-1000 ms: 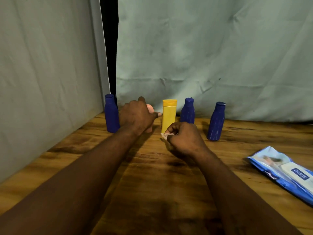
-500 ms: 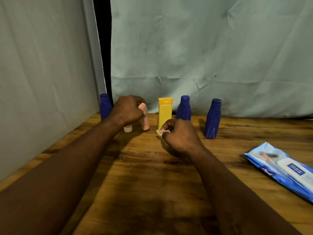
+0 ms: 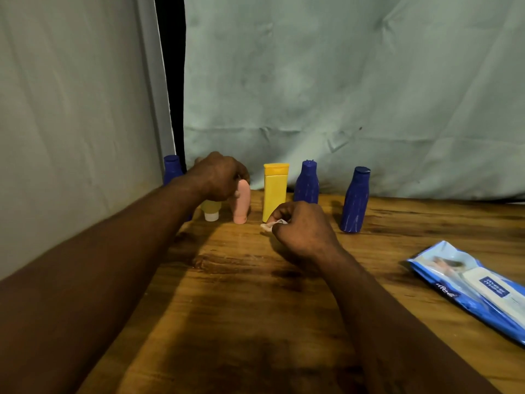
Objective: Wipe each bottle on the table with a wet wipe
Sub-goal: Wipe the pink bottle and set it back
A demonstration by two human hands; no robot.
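Several bottles stand in a row at the back of the wooden table [image 3: 241, 294]. From the left they are a blue bottle [image 3: 172, 170], a pale yellow bottle with a white cap at its bottom [image 3: 211, 209], a pink bottle [image 3: 242, 204], a yellow bottle [image 3: 275, 191] and two more blue bottles [image 3: 306, 184] [image 3: 355, 200]. My left hand [image 3: 218, 177] curls over the top of the pale yellow bottle, hiding its upper part. My right hand [image 3: 301, 228] pinches a crumpled white wet wipe [image 3: 271, 224] just in front of the yellow bottle.
A blue pack of wet wipes [image 3: 468, 285] lies on the table at the right. A pale cloth backdrop hangs right behind the bottles, and a light wall closes the left side.
My left hand has moved left off the pink bottle, which now shows in full, and grips the pale yellow bottle. My right hand with the wipe has hardly moved.
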